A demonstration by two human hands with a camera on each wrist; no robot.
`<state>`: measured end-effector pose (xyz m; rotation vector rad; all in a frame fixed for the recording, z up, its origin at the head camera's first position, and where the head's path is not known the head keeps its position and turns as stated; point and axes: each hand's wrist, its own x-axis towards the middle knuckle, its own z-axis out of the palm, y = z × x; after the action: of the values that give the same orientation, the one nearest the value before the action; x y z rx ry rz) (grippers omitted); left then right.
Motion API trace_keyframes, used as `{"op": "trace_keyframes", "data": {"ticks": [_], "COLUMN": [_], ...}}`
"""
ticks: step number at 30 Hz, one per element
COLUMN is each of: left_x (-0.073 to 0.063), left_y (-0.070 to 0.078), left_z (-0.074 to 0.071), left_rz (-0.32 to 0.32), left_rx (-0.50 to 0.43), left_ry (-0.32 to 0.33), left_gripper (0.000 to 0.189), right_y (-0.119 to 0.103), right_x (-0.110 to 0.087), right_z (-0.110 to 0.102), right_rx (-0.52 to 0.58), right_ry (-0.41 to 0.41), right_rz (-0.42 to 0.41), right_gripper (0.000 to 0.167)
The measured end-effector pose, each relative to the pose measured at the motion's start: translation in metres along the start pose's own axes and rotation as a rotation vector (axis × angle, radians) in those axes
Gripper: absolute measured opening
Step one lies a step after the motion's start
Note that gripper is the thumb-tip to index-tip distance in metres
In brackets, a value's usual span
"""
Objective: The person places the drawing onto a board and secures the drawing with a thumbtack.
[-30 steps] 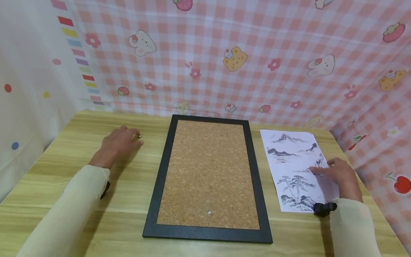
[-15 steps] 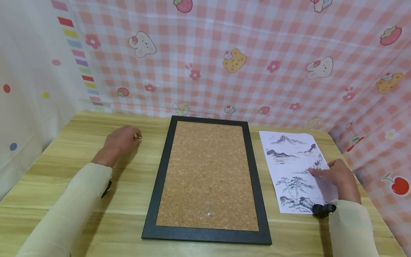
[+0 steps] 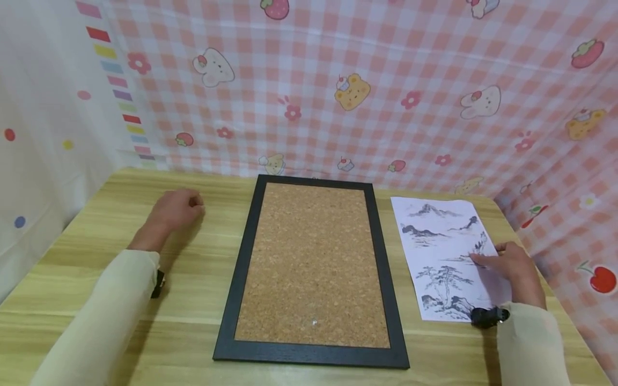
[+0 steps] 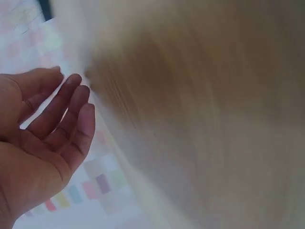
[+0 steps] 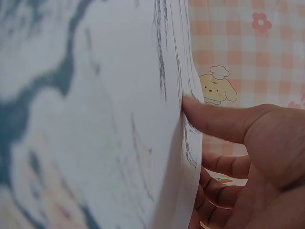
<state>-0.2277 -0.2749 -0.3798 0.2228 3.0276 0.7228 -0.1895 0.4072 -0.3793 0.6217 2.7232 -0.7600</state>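
Note:
My right hand (image 3: 514, 268) pinches the right edge of a white paper sheet (image 3: 410, 257) printed with ink-style mountains and pines. In the right wrist view the thumb (image 5: 219, 119) presses on the printed face, while the other fingers sit behind the edge. My left hand (image 3: 178, 209) is low over the left side of the table, its fingers loosely curled. Nothing shows between those fingers (image 4: 71, 114) in the left wrist view. Between the hands lies a cork board (image 3: 314, 262) in a black frame, with a small pale spot near its lower end.
The wood-grain table (image 3: 188, 332) carries the board and the sheet. A pink checked curtain (image 3: 309, 69) hangs along the back and right, and a white dotted one (image 3: 38, 134) at the left. Black straps sit at both wrists.
The left hand has drawn slightly to the left, and the small shiny spot at its fingertips no longer shows. The right hand and sheet have shifted barely to the right.

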Motion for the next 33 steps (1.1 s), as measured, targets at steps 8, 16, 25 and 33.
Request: {"op": "trace_keyframes", "data": {"ticks": [8,16,25,33], "left_x": [-0.008,-0.012,-0.011,-0.012], "left_y": [-0.007,-0.008,-0.006,-0.006], "left_z": [-0.006,-0.003,-0.003,-0.003], "left_rz": [-0.102,-0.168,-0.196,-0.205], "left_rx": [-0.240,-0.406,-0.461,-0.486], "left_ry": [0.026,0.060,0.088,0.083], "left_gripper": [0.024,0.029,0.030,0.029], "right_y": [0.003,0.007,0.002,-0.002], "right_x": [0.002,-0.001,-0.004,-0.006], "right_z": [0.002,0.002,0.003,0.004], "right_rx": [-0.013,-0.032,0.030,0.072], "right_ry": [0.032,0.120,0.134,0.163], "right_rz": [-0.025,-0.099,-0.052,-0.094], "right_gripper": [0.064,0.039,0.032,0.032]}}
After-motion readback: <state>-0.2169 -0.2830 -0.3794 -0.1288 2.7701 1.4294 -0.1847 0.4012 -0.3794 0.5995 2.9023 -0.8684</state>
